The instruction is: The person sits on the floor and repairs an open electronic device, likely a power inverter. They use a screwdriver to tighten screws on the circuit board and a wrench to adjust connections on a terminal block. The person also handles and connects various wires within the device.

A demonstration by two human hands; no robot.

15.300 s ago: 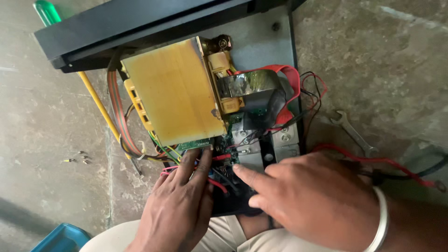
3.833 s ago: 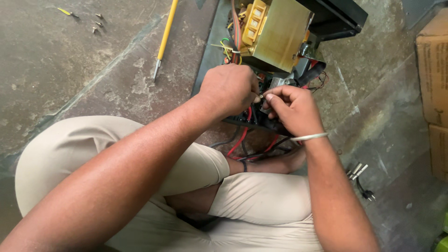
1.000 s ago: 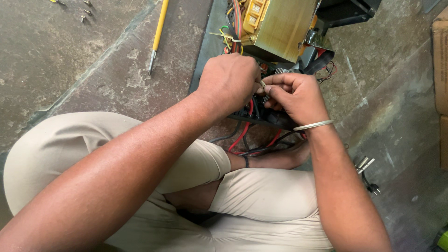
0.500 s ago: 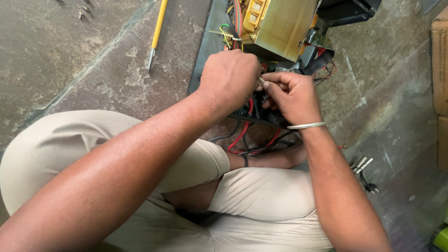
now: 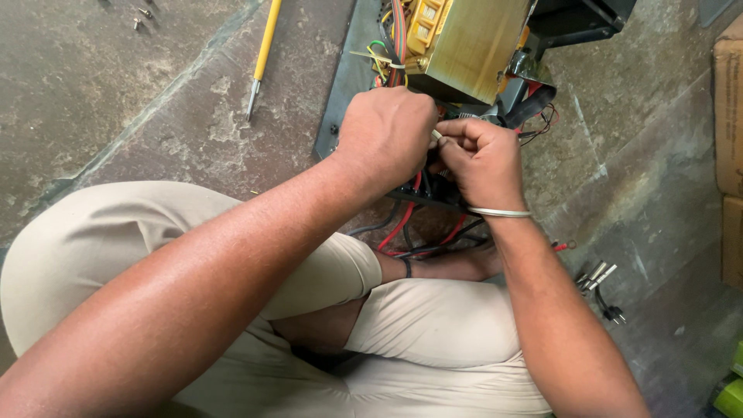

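Note:
I sit cross-legged on a stone floor over an opened electrical unit on a grey metal base [image 5: 350, 93]. A yellow-wrapped transformer [image 5: 464, 42] sits at its far end, with coloured wires [image 5: 395, 31] beside it. My left hand [image 5: 387, 131] is closed over the wiring just below the transformer. My right hand [image 5: 480, 159], with a metal bangle on the wrist, pinches a small pale piece [image 5: 436, 136] against the left hand's fingers. What the left hand holds is hidden. Red and black wires [image 5: 410, 232] run from under the hands toward my legs.
A yellow-handled screwdriver [image 5: 263, 54] lies on the floor to the left of the unit. Small screws [image 5: 139, 14] lie at the top left. A black plug with metal pins [image 5: 600, 282] lies at the right. Cardboard boxes [image 5: 729, 116] stand along the right edge.
Over the last second both hands stay bunched at the same spot below the transformer; the fingers have shifted slightly. Fifteen seconds ago I saw the unit from the opposite side, hands spread on its wiring.

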